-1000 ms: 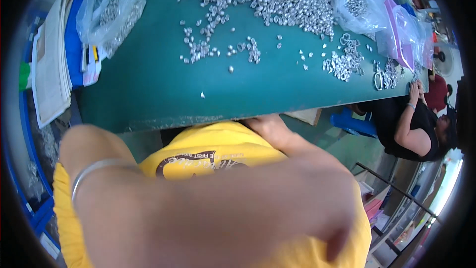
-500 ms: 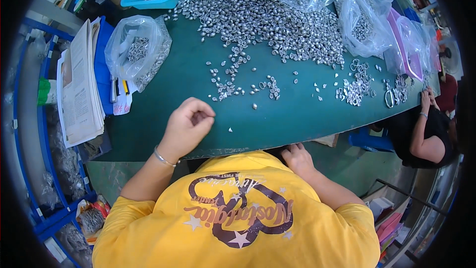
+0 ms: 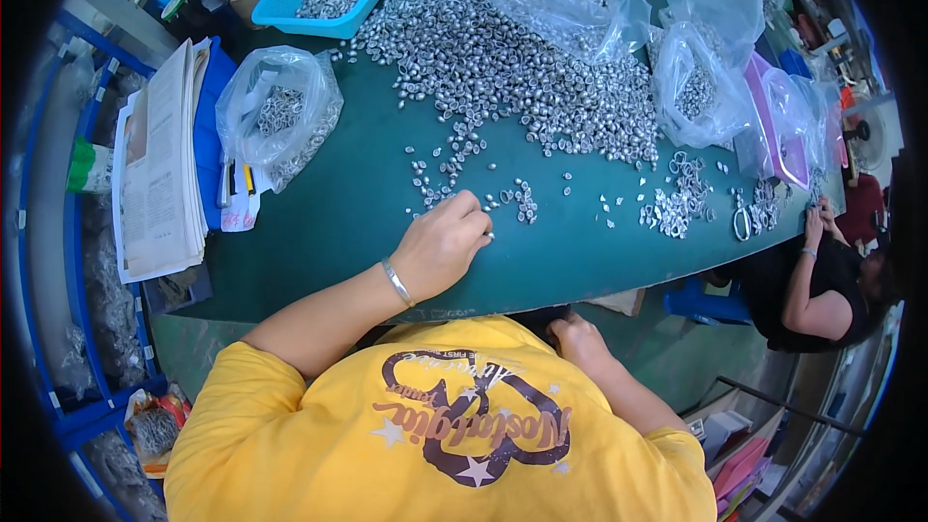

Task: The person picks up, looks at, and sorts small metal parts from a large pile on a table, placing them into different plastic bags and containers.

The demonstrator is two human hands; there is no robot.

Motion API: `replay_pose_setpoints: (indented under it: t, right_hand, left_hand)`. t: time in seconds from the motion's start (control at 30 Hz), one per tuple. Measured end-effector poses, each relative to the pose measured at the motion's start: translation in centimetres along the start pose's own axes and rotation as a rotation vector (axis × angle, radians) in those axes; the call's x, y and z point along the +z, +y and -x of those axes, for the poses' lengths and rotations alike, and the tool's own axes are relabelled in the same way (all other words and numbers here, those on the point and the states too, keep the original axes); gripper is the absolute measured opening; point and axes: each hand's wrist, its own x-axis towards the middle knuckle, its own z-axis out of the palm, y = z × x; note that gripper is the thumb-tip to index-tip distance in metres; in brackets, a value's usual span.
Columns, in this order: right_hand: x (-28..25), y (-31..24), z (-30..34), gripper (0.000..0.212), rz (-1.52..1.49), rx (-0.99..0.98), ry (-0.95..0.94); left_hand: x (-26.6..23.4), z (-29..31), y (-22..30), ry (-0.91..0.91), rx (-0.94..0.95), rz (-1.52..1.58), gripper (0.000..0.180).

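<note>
My left hand [image 3: 445,244] is over the green tabletop with the fingers pinched together. A small silvery metal piece [image 3: 490,235] shows at its fingertips. Just beyond the hand lie loose silvery oval pieces [image 3: 523,201], part of a scatter running down from a big pile [image 3: 541,77]. My right hand [image 3: 577,336] rests low by the table's near edge, against my body. Its fingers are curled and partly hidden, so what they hold, if anything, does not show.
A blue basket [image 3: 340,24] and an open plastic bag [image 3: 280,116] of metal parts stand at the left, by stacked papers [image 3: 159,164]. More bags [image 3: 696,87] and a purple tray [image 3: 795,169] are at the right. A co-worker [image 3: 817,290] sits at the far right.
My left hand has moved right and slightly away from me, closer to the loose pieces, and a small metal piece now shows at its fingertips. My right hand stays low by the table edge.
</note>
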Motion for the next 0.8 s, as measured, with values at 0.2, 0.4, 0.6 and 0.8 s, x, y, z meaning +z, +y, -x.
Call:
replay_pose_setpoints:
  t: [0.2, 0.4, 0.6, 0.8]
  right_hand:
    - [-7.9, -4.1, -0.8, 0.010, -0.508, -0.152, 0.062]
    - [-8.8, -6.3, -8.7, 0.010, -0.285, -0.381, 0.521]
    - [-9.2, -9.3, -11.0, 0.008, -0.709, -0.329, 0.442]
    - [-9.3, -11.2, -11.9, 0.011, -0.605, -0.533, 0.478]
  left_hand:
    - [-1.1, 1.0, -0.1, 0.004, -0.001, 0.029, 0.012]
    - [-1.7, 0.7, 1.1, 0.157, -0.098, 0.353, 0.010]
    - [-2.6, 0.6, 1.3, 0.270, -0.046, 0.329, 0.012]
    - [-2.9, 0.4, 0.7, 0.369, 0.050, 0.266, 0.018]
